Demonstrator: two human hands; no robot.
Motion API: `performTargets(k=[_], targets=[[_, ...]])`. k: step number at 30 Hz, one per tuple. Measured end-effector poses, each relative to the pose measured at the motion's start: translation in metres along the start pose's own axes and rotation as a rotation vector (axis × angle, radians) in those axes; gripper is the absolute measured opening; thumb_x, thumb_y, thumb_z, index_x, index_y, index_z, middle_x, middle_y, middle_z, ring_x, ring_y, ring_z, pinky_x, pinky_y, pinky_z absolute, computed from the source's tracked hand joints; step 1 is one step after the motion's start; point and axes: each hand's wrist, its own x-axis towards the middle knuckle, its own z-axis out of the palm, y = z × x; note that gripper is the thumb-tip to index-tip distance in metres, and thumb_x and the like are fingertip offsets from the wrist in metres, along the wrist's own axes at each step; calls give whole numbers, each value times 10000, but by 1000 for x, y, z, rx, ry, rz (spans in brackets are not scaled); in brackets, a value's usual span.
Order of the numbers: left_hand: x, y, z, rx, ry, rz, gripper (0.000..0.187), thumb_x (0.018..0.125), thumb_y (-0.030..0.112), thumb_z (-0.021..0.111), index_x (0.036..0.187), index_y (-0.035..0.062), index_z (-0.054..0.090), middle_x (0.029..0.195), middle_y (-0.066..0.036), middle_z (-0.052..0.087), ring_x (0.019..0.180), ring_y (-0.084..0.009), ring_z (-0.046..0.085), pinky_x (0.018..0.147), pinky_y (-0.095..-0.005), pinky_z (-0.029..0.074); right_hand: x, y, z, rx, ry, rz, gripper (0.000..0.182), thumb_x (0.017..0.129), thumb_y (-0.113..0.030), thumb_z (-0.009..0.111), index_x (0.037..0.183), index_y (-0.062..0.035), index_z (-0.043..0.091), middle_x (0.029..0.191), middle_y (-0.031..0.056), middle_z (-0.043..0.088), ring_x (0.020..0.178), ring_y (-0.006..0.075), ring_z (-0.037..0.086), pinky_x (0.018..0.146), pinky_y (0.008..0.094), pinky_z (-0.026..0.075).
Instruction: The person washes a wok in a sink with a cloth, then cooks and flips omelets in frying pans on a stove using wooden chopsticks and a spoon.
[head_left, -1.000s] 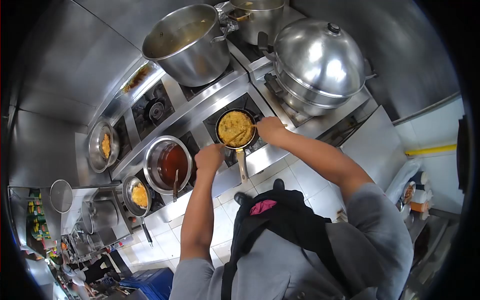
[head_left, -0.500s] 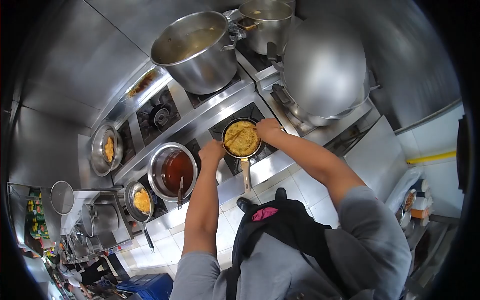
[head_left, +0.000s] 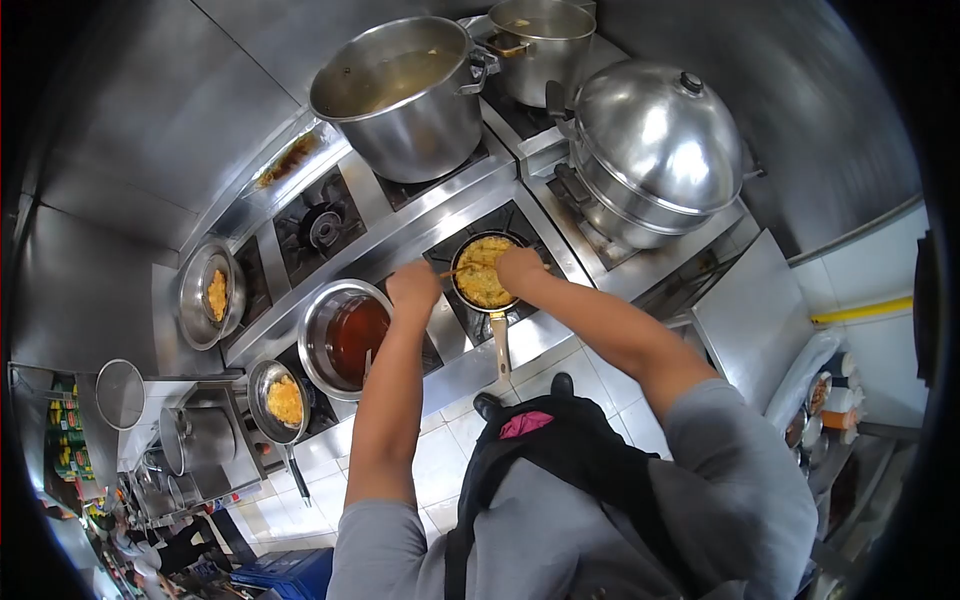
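A small frying pan [head_left: 459,289] full of yellow noodles [head_left: 483,280] sits on a front burner, its pale handle [head_left: 497,338] pointing toward me. My right hand [head_left: 518,268] is over the pan's right side, closed on wooden chopsticks [head_left: 457,270] whose tips reach across the noodles to the left rim. My left hand [head_left: 413,284] hovers just left of the pan, fingers curled, close to the chopstick tips. What it grips, if anything, is hidden.
A large stockpot [head_left: 400,95] and a second pot [head_left: 540,35] stand at the back. A domed steamer [head_left: 655,140] is to the right. A pot of red-brown liquid [head_left: 345,335], a small pan of yellow food [head_left: 280,400] and another pan [head_left: 208,295] sit left. One burner [head_left: 320,228] is bare.
My right hand has moved left across the pan with the chopsticks, and my left hand has shifted up beside the pan's rim. The view has tilted slightly.
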Motion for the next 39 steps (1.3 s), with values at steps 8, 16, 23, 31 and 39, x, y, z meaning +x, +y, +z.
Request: performTargets(k=[8,16,23,31,39], targets=[[-13,-15,-18,68,-48,117,305,842,261,620,1081,89,699,1074,-181,687,1005,-351,664,854,-444,530,-24,-11,-39,-37,-105,-14,237,868,-170,581,1035,-97,734,1049,102,718,966,247,699,770,363,550],[-23,-26,-10,14,-96,115,278,849,306,640,1031,110,716,1066,-176,690,987,-357,669,843,-449,533,-48,-4,-38,25,-162,3,238,820,-152,590,985,-47,726,1022,161,707,945,293,697,771,392,557],[-17,-33,-4,1,-125,109,312,843,355,655,1020,106,719,1034,-174,699,979,-355,671,826,-443,537,-65,3,-43,3,-190,6,244,848,-162,589,1042,-102,725,1066,116,710,996,273,686,794,392,544],[7,-9,0,-39,-12,114,274,880,306,596,997,93,721,1028,-149,703,1022,-333,659,830,-443,534,-47,24,-28,18,-93,78,236,843,-172,593,1010,-78,730,1050,127,712,979,273,692,788,378,550],[-1,-16,19,38,-67,85,234,844,299,655,993,137,736,1034,-134,704,1002,-317,668,824,-444,533,-64,22,-34,70,-133,73,246,845,-156,568,1011,-71,728,1042,141,710,970,288,693,781,394,554]])
